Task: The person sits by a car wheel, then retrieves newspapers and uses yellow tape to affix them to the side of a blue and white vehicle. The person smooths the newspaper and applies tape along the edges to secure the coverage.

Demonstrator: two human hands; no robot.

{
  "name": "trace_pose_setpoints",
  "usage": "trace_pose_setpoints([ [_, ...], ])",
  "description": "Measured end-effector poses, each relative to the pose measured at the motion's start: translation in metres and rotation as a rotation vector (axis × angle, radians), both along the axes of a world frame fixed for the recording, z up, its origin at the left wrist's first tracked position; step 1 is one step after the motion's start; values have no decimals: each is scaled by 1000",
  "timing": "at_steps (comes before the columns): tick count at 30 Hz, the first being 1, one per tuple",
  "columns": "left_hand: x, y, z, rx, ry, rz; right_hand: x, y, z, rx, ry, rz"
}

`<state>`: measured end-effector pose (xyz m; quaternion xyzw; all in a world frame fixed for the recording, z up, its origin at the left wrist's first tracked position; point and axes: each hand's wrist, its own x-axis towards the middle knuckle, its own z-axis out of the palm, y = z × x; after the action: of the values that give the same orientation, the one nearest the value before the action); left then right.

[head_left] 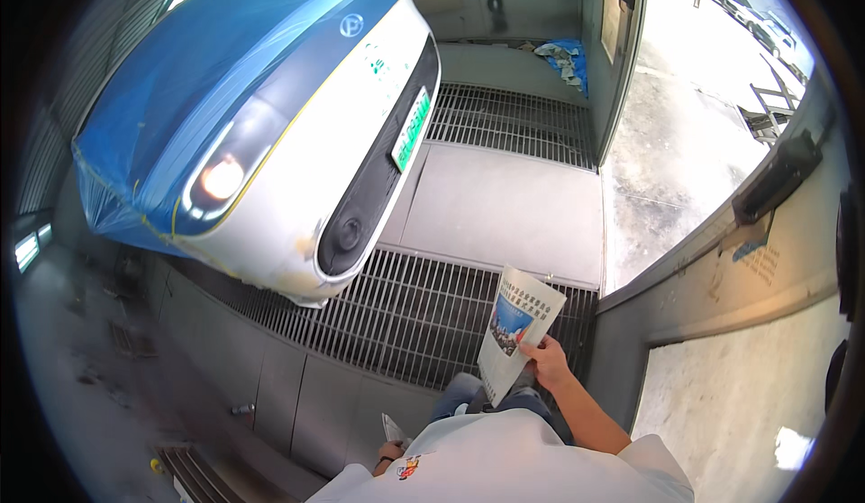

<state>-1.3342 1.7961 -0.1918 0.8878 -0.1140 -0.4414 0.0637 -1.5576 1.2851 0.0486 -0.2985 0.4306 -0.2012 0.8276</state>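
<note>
White folded newspaper (510,345), in front of the person's body and right of centre, above a metal floor grating (387,323). Its front page carries dark headline characters at the upper end, over a colour photo with blue sky. Other markings: a green-and-white licence plate (412,131), green lettering and a round emblem (351,25) on a car (279,210) with a white lower body, and small faint print on a panel (761,273) at the right.

Blue plastic film (207,62) covers the car's upper part. The room has grey floor panels (505,201) between gratings; an open doorway (653,179) at the right shows bright concrete and parked cars (752,21).

The newspaper's long axis slopes, headline end up and right, lower end down and left, front page facing the camera. The right hand (547,364) grips its right edge, thumb on the front. The left hand (390,452) is low, beside a small printed paper (393,429); its fingers are too hidden to tell whether they are closed.
</note>
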Motion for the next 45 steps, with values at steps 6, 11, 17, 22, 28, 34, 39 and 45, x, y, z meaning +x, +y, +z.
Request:
trace_pose_setpoints([
  [6,74,-272,15,-294,-116,-96,11,-211,-18,-221,15,-52],
  [11,178,-561,-3,-418,-248,-323,48,-366,-37,-173,93,-339],
  [17,271,-849,49,-473,-241,-661,89,-512,8,-46,106,-527],
  [22,318,-1049,107,-670,-243,-514,126,-662,-7,-142,62,-554],
  [28,396,-1257,145,-903,-340,-357,241,-891,-61,-26,-110,-508],
  [34,461,-1430,196,-992,-440,-127,373,-1142,-13,-92,-33,-190],
  [39,538,-1569,199,-1029,-303,364,483,-1344,6,-246,-27,-24],
  [45,649,-1787,167,-1308,246,788,606,-1510,2,-214,19,-121],
])
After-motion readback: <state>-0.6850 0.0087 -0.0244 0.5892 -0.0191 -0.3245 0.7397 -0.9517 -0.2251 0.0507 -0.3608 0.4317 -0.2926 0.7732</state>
